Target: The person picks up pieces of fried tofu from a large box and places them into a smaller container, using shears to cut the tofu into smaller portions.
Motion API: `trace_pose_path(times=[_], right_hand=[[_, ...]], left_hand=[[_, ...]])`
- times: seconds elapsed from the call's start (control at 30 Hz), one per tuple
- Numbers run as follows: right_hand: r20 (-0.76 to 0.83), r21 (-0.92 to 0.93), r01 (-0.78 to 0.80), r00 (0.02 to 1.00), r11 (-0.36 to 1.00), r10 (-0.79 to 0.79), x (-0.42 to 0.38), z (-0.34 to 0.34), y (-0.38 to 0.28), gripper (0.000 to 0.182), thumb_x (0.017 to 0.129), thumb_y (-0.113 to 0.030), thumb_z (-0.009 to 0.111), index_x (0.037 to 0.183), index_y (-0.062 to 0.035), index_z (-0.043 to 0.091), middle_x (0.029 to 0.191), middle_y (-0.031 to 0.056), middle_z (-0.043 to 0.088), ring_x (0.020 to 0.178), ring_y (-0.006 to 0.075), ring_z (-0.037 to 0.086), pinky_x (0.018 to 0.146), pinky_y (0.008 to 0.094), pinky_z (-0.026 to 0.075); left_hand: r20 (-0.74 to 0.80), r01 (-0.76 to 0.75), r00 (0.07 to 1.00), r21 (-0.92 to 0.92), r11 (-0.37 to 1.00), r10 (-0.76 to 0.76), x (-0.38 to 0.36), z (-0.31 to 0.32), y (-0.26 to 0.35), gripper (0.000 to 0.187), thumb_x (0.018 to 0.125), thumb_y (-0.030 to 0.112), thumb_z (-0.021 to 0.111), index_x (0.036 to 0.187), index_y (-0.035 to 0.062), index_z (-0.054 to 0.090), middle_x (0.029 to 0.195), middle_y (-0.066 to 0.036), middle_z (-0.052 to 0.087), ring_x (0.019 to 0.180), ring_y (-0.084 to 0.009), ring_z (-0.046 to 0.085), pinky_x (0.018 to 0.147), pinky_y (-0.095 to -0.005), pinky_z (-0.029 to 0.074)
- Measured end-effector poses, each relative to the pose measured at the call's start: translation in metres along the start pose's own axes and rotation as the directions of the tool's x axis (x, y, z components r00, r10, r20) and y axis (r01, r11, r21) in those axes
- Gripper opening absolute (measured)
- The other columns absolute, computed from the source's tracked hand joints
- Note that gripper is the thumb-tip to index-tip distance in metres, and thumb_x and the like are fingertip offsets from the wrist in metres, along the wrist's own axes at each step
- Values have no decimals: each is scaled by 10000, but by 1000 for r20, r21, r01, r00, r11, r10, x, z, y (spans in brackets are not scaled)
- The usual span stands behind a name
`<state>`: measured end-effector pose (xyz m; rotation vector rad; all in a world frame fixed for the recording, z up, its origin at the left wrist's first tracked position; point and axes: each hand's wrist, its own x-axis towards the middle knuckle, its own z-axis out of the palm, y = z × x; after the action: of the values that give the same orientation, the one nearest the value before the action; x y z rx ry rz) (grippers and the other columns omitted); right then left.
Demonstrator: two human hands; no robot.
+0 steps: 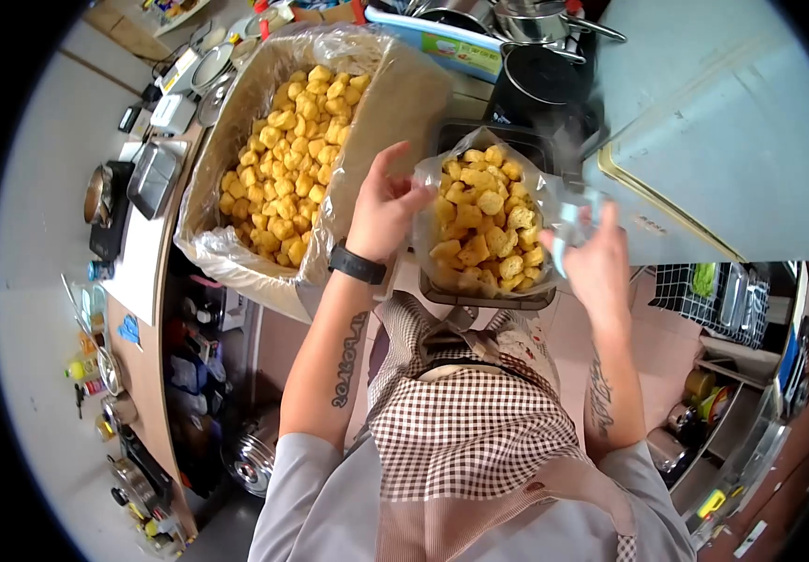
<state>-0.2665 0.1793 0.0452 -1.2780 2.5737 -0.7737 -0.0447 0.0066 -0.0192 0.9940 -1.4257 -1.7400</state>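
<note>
A clear plastic bag (426, 245) full of golden fried tofu puffs (490, 202) stands in front of me in a dark tray (489, 298). Several of the puffs are cut and show a porous inside. My left hand (388, 199) is at the bag's left edge, fingers apart, its thumb by the plastic. At the right edge, my right hand (594, 258) grips light blue-handled scissors (567, 223), whose blades are smeared by motion. Left of the bag, a large plastic-lined cardboard box (395, 103) holds many whole tofu puffs (292, 159).
Beyond the bag stand a black pot (543, 77) and metal pans (531, 21). A pale fridge (732, 122) closes in the right side. A wooden counter (138, 351) with containers runs along the left. Shelves (723, 375) sit low on the right.
</note>
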Motion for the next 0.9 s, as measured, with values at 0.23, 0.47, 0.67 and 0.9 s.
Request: trace_pose_path(times=[0.23,0.47,0.67,0.9], right_hand=[[-74,853,-112,941,509,330,14,-5,54,198,862,37,640,1021,-55,566,865,39,585,749,181,602,747,349,543],[32,994,-81,855,71,517,-14,0,67,271,828,77,648,997,-75,499,849,71,546,717,209,569,788,419,542],[-209,953,54,827,297,521,-32,1,61,244,907,6,709,1020,-65,505,931,122,663,886,267,684,862,394,552],[-218,928,119,942,352,255,-88,-28,34,256,887,-124,726,1047,-36,547,935,123,678,777,229,693,764,390,563]], left_hand=[[70,-75,992,-343,936,105,-1,-27,26,615,892,-74,587,1484,9,441,998,-30,670,934,-116,627,919,-301,491],[94,-24,995,-138,990,37,-20,-45,27,548,885,-47,579,1425,2,499,1012,-17,653,912,-115,620,893,-282,490],[44,-334,912,655,677,408,-37,-46,53,559,810,134,768,1327,11,592,1087,-76,587,894,-184,558,782,-303,475],[411,-679,724,565,469,554,-52,-33,88,331,800,176,804,1079,32,699,1010,-119,655,861,-267,623,706,-357,507]])
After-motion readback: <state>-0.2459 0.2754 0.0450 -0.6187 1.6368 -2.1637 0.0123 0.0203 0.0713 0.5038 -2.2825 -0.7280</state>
